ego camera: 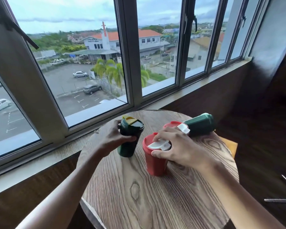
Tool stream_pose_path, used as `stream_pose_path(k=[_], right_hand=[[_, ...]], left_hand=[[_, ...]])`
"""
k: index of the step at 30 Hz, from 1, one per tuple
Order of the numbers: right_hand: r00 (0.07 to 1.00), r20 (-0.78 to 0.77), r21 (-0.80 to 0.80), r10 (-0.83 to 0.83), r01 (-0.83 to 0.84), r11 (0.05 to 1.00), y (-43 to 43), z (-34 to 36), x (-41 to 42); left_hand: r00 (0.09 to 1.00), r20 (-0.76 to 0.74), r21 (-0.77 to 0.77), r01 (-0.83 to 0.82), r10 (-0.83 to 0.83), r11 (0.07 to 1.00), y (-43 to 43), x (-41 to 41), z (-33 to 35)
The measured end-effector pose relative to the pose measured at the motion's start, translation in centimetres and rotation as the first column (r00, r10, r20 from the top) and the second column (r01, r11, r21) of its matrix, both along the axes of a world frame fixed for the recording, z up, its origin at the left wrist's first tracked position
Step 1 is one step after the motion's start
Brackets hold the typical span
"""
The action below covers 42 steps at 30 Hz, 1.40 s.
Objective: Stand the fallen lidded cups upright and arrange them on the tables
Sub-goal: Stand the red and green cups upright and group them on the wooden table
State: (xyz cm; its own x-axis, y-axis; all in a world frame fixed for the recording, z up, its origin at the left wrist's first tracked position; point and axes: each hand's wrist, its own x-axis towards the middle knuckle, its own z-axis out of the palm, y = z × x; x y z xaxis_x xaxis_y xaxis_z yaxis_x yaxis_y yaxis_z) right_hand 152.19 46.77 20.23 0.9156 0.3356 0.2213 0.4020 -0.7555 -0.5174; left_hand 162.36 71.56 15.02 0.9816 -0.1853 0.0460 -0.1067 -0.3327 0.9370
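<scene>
risk noted: green cup [130,138] wrapped by left hand [113,139], left of red cup [153,158]; fingers curled round. right hand [180,148] spread, pinching red lid. fallen green cup [199,124] behind, likely to roll if nudged.

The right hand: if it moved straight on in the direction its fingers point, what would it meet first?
Probably the green cup held by the left hand. The right hand grips the red cup with fingers pointing left, and that green cup stands next in line, though depth is uncertain.

A wide window [89,63] with grey frames is seen beyond a pale sill [196,90]. Through the glass, a car park [69,90] with parked cars, palm trees [112,71], and an orange-roofed building [122,40] bearing a red cross are shown under cloudy sky.
</scene>
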Motion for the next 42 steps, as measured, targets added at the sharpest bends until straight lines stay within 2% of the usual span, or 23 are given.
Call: stream_pose_path(k=[5,11,16,23,35,42], right_hand=[[1.0,0.005,0.016,-0.018,0.018,1.0,0.1,-0.1,-0.1],[0.999,-0.007,0.02,-0.031,0.031,0.999,0.1,-0.1,-0.2],[0.999,-0.013,0.028,-0.052,0.052,0.998,0.1,-0.2,-0.4],[0.998,-0.007,0.031,-0.061,0.061,0.998,0.1,-0.4,-0.5],[0.998,0.009,0.017,-0.063,0.063,0.998,0.0,-0.4,-0.5],[1.0,-0.012,-0.014,-0.007,0.007,1.0,0.0,-0.4,-0.5]], left_hand=[[0.999,-0.003,-0.243,0.052,-0.054,0.969,-0.3,-0.9,-2.2],[0.988,-0.036,-0.322,0.13,-0.15,0.938,-0.1,-1.5,-2.5],[0.961,-0.041,-0.297,0.249,-0.272,0.922,0.9,-1.0,-2.2],[0.933,-0.049,-0.335,0.322,-0.358,0.885,1.0,-1.0,-1.8],[0.925,-0.052,-0.339,0.339,-0.377,0.878,0.6,-1.6,-1.5],[0.922,-0.069,-0.288,0.347,-0.381,0.893,0.7,-1.8,-1.3]])
